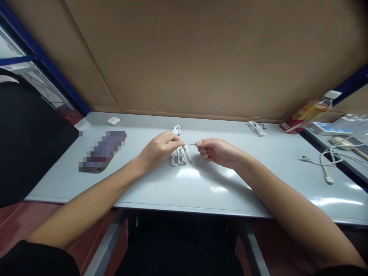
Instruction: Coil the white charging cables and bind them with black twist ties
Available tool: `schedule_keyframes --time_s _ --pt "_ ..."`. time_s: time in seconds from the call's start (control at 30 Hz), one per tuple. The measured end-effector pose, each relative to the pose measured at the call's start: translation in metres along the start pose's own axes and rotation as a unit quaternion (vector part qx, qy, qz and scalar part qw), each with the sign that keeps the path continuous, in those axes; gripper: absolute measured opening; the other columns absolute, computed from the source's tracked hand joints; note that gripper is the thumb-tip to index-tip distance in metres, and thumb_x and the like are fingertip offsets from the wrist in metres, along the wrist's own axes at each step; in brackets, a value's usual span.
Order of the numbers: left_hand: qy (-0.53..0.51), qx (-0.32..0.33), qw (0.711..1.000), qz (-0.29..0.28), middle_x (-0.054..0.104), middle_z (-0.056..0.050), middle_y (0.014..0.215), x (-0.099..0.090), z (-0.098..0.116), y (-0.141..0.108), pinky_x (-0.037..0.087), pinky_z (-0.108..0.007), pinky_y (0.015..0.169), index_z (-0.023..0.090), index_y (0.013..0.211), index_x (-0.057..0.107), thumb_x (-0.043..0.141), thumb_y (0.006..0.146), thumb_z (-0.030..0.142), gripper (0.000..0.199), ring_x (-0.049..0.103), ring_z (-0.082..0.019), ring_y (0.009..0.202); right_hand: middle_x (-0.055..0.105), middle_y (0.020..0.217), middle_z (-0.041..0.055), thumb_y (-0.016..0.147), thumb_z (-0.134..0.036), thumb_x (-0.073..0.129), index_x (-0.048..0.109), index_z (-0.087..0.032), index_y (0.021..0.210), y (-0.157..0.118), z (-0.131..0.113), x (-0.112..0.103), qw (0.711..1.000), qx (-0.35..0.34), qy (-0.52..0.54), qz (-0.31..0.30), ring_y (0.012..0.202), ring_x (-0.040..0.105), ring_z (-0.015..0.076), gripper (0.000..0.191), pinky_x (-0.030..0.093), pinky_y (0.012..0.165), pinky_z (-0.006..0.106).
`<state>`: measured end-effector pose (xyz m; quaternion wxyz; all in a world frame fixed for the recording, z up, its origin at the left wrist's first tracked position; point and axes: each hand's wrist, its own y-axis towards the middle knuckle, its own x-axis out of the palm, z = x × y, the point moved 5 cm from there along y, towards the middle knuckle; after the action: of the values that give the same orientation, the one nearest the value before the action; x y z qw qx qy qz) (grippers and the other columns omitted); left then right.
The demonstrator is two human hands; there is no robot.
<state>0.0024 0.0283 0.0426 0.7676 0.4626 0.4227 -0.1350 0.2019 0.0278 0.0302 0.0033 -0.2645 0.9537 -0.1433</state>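
Hands mid-bench: left hand (159, 150) pinches coiled white cable (180, 153), right hand (214, 150) at 3 o'clock pinches thin tie (190, 145); judgement: keep tie taut, coil bunched tight.

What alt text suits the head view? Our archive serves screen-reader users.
Two bare hands meet over a coiled white cable on a pale grey table: the left hand holds the bundle while the right hand pinches a thin dark tie stretched between them. Another coiled cable and a white earbud case lie near the cardboard backdrop.
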Motion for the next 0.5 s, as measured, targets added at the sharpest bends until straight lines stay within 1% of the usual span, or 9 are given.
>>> schedule_keyframes --time_s 0.07,0.13,0.17,0.2,0.27,0.37,0.43,0.5 --pt "-0.025 -0.007 0.999 0.036 0.075 -0.007 0.095 0.001 0.0 0.0 0.054 -0.036 0.083 0.024 0.103 0.078 0.054 0.103 0.027 0.023 0.067 -0.021 0.089 0.046 0.071 -0.0013 0.091 -0.036 0.067 0.059 -0.022 0.075 -0.005 -0.009 -0.012 0.992 -0.04 -0.12 0.011 0.065 0.041 0.0149 0.024 0.034 0.062 0.031" --pt "-0.051 -0.021 0.996 0.066 0.075 -0.007 0.103 0.0 0.002 0.001 0.055 -0.037 0.088 0.023 0.107 0.076 0.061 0.101 0.03 0.018 0.069 -0.021 0.096 0.051 0.075 -0.0006 0.093 -0.047 0.066 0.065 -0.022 0.087 -0.011 -0.018 -0.03 0.972 -0.055 -0.227 0.031 0.068 0.044 0.0154 0.025 0.035 0.063 0.03" --pt "-0.062 -0.032 0.995 0.071 0.075 -0.008 0.106 0.0 0.003 0.001 0.056 -0.037 0.089 0.021 0.109 0.075 0.063 0.1 0.031 0.018 0.069 -0.021 0.098 0.053 0.077 -0.0001 0.093 -0.051 0.066 0.066 -0.023 0.091 -0.013 -0.023 -0.042 0.959 -0.063 -0.271 0.049 0.07 0.046 0.0154 0.028 0.035 0.063 0.03" --pt "-0.071 -0.046 0.994 0.062 0.075 -0.008 0.108 0.001 0.004 0.001 0.056 -0.037 0.089 0.02 0.11 0.074 0.063 0.099 0.031 0.019 0.069 -0.021 0.1 0.054 0.078 0.0001 0.093 -0.054 0.066 0.066 -0.023 0.093 -0.015 -0.027 -0.054 0.946 -0.071 -0.308 0.069 0.069 0.046 0.0152 0.031 0.036 0.063 0.03" --pt "-0.084 -0.078 0.993 0.019 0.074 -0.008 0.107 0.005 0.004 0.001 0.056 -0.038 0.088 0.019 0.109 0.074 0.061 0.1 0.03 0.019 0.068 -0.022 0.1 0.06 0.083 0.001 0.093 -0.056 0.065 0.067 -0.024 0.093 -0.017 -0.03 -0.078 0.916 -0.072 -0.384 0.095 0.069 0.048 0.0151 0.032 0.037 0.063 0.03" --pt "-0.096 -0.111 0.988 -0.049 0.074 -0.006 0.102 0.01 0.003 -0.002 0.055 -0.036 0.081 0.02 0.105 0.075 0.06 0.099 0.032 0.02 0.069 -0.021 0.093 0.066 0.083 0.0019 0.092 -0.055 0.065 0.07 -0.025 0.092 -0.013 -0.023 -0.107 0.869 -0.028 -0.483 0.103 0.07 0.053 0.0168 0.031 0.038 0.063 0.031" --pt "-0.099 -0.126 0.984 -0.083 0.073 -0.006 0.103 0.012 0.002 -0.004 0.054 -0.035 0.077 0.02 0.106 0.075 0.063 0.097 0.037 0.023 0.068 -0.02 0.087 0.071 0.087 0.0037 0.092 -0.052 0.065 0.073 -0.025 0.092 -0.011 -0.017 -0.118 0.846 -0.009 -0.522 0.104 0.073 0.059 0.0187 0.029 0.04 0.064 0.032" --pt "-0.103 -0.14 0.978 -0.117 0.07 -0.006 0.106 0.013 0.003 -0.005 0.053 -0.035 0.079 0.021 0.108 0.076 0.064 0.096 0.044 0.029 0.067 -0.021 0.088 0.074 0.091 0.0052 0.092 -0.05 0.065 0.075 -0.025 0.092 -0.009 -0.013 -0.123 0.835 -0.002 -0.54 0.101 0.075 0.062 0.0202 0.028 0.043 0.066 0.033"
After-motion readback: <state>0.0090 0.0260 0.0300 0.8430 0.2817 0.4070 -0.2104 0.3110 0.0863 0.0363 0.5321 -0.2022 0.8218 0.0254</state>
